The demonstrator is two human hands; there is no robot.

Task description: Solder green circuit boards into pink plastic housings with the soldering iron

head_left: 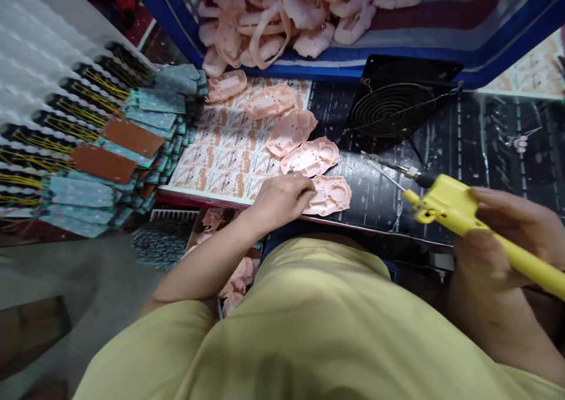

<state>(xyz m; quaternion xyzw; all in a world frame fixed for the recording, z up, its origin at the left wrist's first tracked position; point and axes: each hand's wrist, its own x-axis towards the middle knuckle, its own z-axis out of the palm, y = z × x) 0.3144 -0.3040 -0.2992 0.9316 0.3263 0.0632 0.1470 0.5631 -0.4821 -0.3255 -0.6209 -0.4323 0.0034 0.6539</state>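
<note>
My right hand (507,241) is wrapped round a yellow soldering iron (450,203), a gun-shaped one with a thin feed tube beside its metal tip. The tip points left, above the black work surface and apart from the shells. My left hand (285,199) rests at the left end of the nearest pink plastic shell (333,195), thumb and forefinger pinched over its inside. Whatever lies between those fingertips is hidden. Behind it, a second pink shell (311,156) lies open side up, with several more in a slanting row going back.
A blue-framed bin (335,67) full of pink shells stands at the back. In front of it sits a black fan (392,109) with a wire grille. Stacked circuit boards (82,197) with yellow wires fill the left side. More pink pieces (241,276) lie below the table edge.
</note>
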